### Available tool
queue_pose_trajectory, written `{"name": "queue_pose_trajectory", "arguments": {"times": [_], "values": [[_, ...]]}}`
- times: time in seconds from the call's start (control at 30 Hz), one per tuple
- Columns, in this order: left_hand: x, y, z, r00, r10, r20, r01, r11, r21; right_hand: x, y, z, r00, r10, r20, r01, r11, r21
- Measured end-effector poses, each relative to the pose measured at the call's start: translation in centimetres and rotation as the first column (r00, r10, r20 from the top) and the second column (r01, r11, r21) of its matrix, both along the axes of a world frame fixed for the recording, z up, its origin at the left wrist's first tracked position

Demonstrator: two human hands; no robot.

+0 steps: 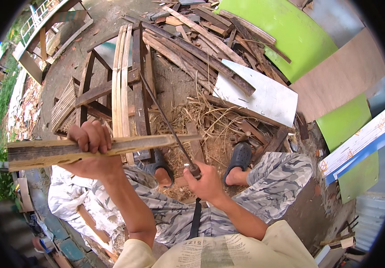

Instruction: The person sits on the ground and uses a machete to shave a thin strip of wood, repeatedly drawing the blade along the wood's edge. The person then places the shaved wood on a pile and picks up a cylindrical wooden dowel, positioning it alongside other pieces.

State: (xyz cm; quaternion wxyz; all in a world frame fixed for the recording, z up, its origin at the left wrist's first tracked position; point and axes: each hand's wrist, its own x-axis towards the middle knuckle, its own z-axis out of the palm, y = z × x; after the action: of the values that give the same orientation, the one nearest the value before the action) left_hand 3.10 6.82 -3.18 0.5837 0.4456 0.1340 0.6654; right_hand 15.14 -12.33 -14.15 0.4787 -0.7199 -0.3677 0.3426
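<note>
My left hand (93, 147) is closed around a long piece of rough wood (40, 152), thick and square-cut at its left end and narrowing toward the right. The wood is held roughly level above my left thigh. In my closed right hand (208, 182) is the handle of a machete (169, 123). Its long dark blade, seen nearly edge-on, slants up and away to the left. From this view the blade crosses near the narrow end of the wood; whether they touch is hard to tell.
In front stands a dark wooden frame (137, 98) with pale strips (122, 80) laid over it. Shavings (201, 116) and scrap wood (192, 58) cover the ground beyond my feet. A white board (259, 94) lies to the right, near green sheets (286, 35) and a brown panel (342, 73).
</note>
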Motion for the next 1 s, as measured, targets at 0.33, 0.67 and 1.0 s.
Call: {"name": "queue_pose_trajectory", "arguments": {"times": [0.33,0.67,1.0], "values": [[1.6,-1.8,1.4,0.996,-0.084,-0.007,0.084,0.996,-0.016,0.6,-2.8,-3.9,0.999,-0.009,0.039,0.013,0.993,-0.117],[2.6,-4.2,1.5,0.991,-0.134,-0.001,0.134,0.991,0.015,0.1,-4.5,-5.4,1.000,0.020,-0.018,-0.023,0.984,-0.174],[3.8,-4.7,1.1,0.988,-0.150,-0.034,0.153,0.982,0.112,0.2,-4.5,-4.9,0.997,-0.054,-0.053,0.049,0.994,-0.101]]}}
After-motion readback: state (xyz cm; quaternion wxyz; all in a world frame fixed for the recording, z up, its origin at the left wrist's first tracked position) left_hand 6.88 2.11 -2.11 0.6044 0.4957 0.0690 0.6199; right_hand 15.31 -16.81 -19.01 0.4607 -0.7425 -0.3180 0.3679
